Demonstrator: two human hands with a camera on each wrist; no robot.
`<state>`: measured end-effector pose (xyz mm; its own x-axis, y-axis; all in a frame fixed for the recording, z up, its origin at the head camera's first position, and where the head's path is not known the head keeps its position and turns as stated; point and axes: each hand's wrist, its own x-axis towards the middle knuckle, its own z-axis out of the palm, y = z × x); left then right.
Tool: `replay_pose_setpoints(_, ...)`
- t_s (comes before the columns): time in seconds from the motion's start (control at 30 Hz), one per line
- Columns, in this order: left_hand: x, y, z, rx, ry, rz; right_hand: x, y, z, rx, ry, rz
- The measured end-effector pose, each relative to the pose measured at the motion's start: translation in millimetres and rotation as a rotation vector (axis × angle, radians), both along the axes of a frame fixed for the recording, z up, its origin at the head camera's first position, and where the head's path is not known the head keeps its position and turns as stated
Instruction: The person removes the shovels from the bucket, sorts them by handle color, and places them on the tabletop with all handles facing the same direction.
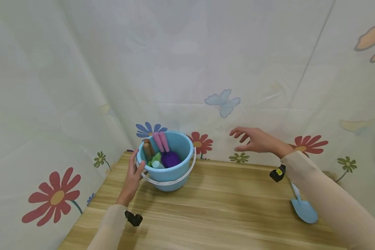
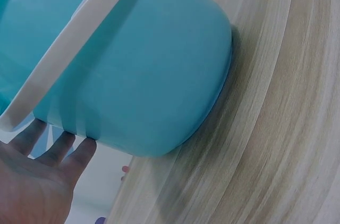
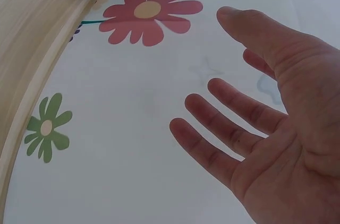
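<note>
A light blue bucket (image 1: 172, 173) with a white handle (image 1: 187, 173) stands at the left back of the wooden table. Against its left side rests my left hand (image 1: 133, 180); the left wrist view shows straight fingers (image 2: 56, 149) touching the outer wall. Inside the bucket are two pink handles (image 1: 160, 141), brown handles (image 1: 148, 150), a purple piece (image 1: 171, 159), a green piece (image 1: 156, 158) and a light blue piece (image 1: 157, 164). My right hand (image 1: 257, 139) hovers right of the bucket, holding nothing, its fingers loosely bent and apart.
A light blue toy shovel (image 1: 304, 210) lies on the table (image 1: 231, 208) at the right, its handle partly hidden by my right forearm. A white curtain (image 1: 175, 69) printed with flowers and butterflies hangs along the back and left edges.
</note>
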<state>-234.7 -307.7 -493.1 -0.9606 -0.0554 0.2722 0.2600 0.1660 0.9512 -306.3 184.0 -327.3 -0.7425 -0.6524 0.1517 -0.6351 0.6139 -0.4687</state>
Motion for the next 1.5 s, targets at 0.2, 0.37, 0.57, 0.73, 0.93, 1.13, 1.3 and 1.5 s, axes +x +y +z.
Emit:
replay_pose_setpoints(0.2,8.8,4,15.6,0.003,0.000,-0.018,-1.0,-13,4.9,-0.005,-0.009,0.017)
replay_pose_setpoints(0.37,16.4,9,27.2,-0.003,-0.010,-0.021,-4.8,-25,5.5,-0.007,-0.020,0.031)
replay_pose_setpoints(0.57,8.2,4,16.1,0.009,-0.017,-0.013,-11.1,-40,5.5,-0.015,-0.021,0.047)
replay_pose_setpoints(0.73,-1.2,-2,1.8,0.006,-0.004,-0.002,-14.5,-54,6.1,-0.028,-0.011,0.067)
replay_pose_setpoints(0.93,-3.0,-1,-0.8,0.006,0.001,0.011,-17.1,-71,8.6,-0.039,-0.013,0.091)
replay_pose_setpoints(1.13,-2.1,-1,0.4,0.005,-0.005,0.018,-21.8,-86,9.4,-0.054,-0.028,0.121)
replay_pose_setpoints(1.3,-2.5,0,0.9,0.014,-0.015,0.020,-25.8,-99,9.3,-0.074,-0.039,0.153)
replay_pose_setpoints(1.5,-3.6,0,0.5,0.023,-0.022,0.016,-27.2,-117,6.7,-0.101,-0.069,0.179)
